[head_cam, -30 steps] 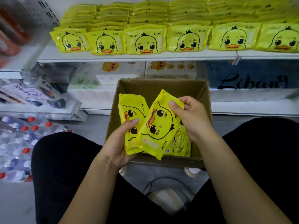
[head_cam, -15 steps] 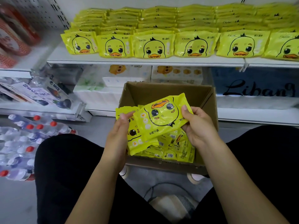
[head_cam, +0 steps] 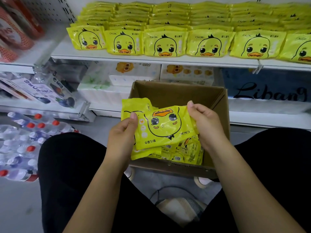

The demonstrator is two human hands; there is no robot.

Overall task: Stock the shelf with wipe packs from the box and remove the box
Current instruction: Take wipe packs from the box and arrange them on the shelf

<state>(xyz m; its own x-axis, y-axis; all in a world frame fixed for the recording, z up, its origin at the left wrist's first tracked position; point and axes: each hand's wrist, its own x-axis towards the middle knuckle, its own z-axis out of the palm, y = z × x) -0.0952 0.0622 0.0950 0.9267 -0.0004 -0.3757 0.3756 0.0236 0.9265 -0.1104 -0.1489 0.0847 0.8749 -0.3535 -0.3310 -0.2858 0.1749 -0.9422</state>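
An open cardboard box (head_cam: 176, 93) stands on the floor between my knees, with several yellow duck-face wipe packs (head_cam: 186, 153) loose at its bottom. Above the box I hold a small stack of packs: the top pack (head_cam: 165, 126) lies upside down, its duck face pointing toward me. My left hand (head_cam: 122, 137) grips the stack's left edge, thumb on top. The right edge is held by my right hand (head_cam: 206, 122). A second pack (head_cam: 133, 106) sticks out underneath at the upper left. The white shelf (head_cam: 151, 58) above carries rows of the same packs (head_cam: 165, 42).
Tissue packages (head_cam: 138, 76) and a blue "Libang" package (head_cam: 269, 91) fill the lower shelf behind the box. Shrink-wrapped water bottles (head_cam: 25, 142) lie on the floor at left. Red packages (head_cam: 13, 31) stand on the left shelf. My black-trousered knees flank the box.
The pack in my right hand has turned from upright to flat and upside down on the pack in my left hand. Both hands now hold the stack together, slightly higher over the box.
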